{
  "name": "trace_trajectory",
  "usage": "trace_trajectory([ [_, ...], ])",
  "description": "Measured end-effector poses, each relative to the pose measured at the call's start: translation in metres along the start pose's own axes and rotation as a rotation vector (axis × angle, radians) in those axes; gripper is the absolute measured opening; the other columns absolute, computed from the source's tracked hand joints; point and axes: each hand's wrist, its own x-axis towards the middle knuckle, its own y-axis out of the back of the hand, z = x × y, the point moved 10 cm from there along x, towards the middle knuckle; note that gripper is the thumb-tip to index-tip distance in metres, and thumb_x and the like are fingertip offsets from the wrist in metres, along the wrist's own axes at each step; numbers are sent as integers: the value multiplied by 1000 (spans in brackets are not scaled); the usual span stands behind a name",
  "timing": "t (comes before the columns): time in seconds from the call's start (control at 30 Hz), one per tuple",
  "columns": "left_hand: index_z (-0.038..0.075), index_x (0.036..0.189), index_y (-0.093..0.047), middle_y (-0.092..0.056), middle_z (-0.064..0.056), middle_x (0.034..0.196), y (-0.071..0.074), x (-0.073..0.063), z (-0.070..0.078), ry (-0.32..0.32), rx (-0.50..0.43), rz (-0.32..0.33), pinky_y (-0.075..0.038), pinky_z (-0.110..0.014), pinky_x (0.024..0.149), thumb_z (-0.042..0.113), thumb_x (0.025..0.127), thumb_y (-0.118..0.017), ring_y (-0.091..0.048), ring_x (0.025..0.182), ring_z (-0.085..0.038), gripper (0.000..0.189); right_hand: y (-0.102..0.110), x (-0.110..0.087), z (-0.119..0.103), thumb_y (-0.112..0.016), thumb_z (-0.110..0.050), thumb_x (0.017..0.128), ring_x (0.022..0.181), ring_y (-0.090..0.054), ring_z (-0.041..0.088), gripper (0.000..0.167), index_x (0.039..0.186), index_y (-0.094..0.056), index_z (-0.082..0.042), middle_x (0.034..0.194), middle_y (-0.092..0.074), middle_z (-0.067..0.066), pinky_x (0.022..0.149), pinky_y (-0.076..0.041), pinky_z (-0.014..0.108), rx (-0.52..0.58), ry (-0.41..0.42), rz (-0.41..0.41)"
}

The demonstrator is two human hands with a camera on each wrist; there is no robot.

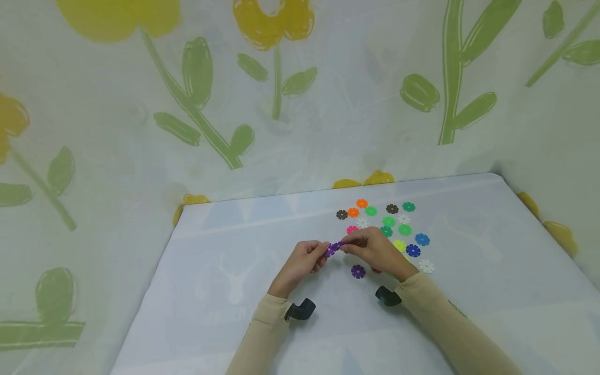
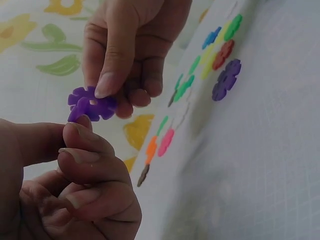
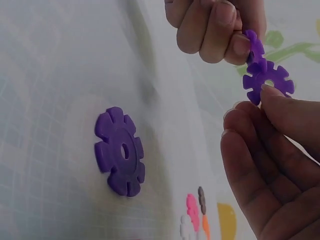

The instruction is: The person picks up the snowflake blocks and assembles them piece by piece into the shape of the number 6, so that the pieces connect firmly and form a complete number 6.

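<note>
Two purple notched discs are slotted together at an angle between my hands, held up over the table. My left hand (image 1: pixel 300 263) pinches one purple disc (image 3: pixel 256 49) between thumb and fingers. The thumb and index finger of my right hand (image 1: pixel 377 251) pinch the other purple disc (image 3: pixel 281 76) near its edge, with the remaining fingers bent loosely in the right wrist view. A third purple disc (image 1: pixel 358 271) lies flat on the table below the hands. Fingers hide part of the joined pair in the head view.
Several loose notched discs lie at the back right of the white table (image 1: pixel 211 323), among them an orange disc (image 1: pixel 362 203), a blue disc (image 1: pixel 422 239) and a white disc (image 1: pixel 426 266). My right forearm covers some. A flowered curtain (image 1: pixel 328 140) hangs behind the table.
</note>
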Motion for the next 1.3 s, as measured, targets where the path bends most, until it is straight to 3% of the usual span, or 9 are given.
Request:
trace_trajectory([
  [0.27, -10, 101, -66, -55, 3, 71, 1, 0, 1, -16, 8, 20, -37, -18, 55, 32, 108, -56, -45, 64, -8, 44, 1, -1, -3, -75, -8, 93, 92, -76, 19, 19, 112, -79, -8, 104, -80, 6, 86, -63, 34, 27, 48, 20],
  [0.5, -14, 100, -68, -56, 4, 68, 2, -1, 2, -24, -30, 66, -36, -17, 53, 29, 107, -58, -45, 61, -7, 45, -3, -3, 0, -75, -7, 93, 90, -77, 22, 18, 111, -80, -7, 101, -80, 10, 83, -63, 28, 59, 27, 45],
  [0.73, -14, 100, -69, -56, 4, 67, 1, -3, 4, -32, -54, 97, -36, -17, 53, 26, 106, -59, -44, 61, -6, 42, -5, -2, -5, -75, -5, 93, 89, -77, 25, 16, 108, -80, -4, 100, -80, 14, 81, -62, 26, 77, 58, 49],
  [0.9, -13, 100, -68, -55, 3, 69, 6, -4, 6, -22, -37, 82, -36, -18, 54, 28, 107, -58, -44, 62, -7, 43, -5, 1, -6, -74, -9, 95, 92, -77, 28, 17, 110, -79, -3, 103, -79, 15, 84, -63, 30, 105, 77, 25],
  [1.1, -15, 99, -66, -54, 3, 68, 10, -4, 7, -19, -39, 75, -34, -18, 54, 30, 107, -58, -44, 62, -8, 46, 1, 0, -8, -72, -11, 97, 96, -77, 29, 12, 106, -78, -6, 100, -80, 11, 91, -62, 39, 105, 55, 60],
  [1.3, -15, 101, -66, -55, 3, 68, 9, -4, 8, -19, -57, 64, -36, -19, 55, 30, 107, -57, -44, 63, -8, 46, 2, -2, -7, -71, -10, 98, 97, -78, 29, 15, 110, -76, -3, 103, -79, 13, 92, -62, 40, 155, 54, 57],
])
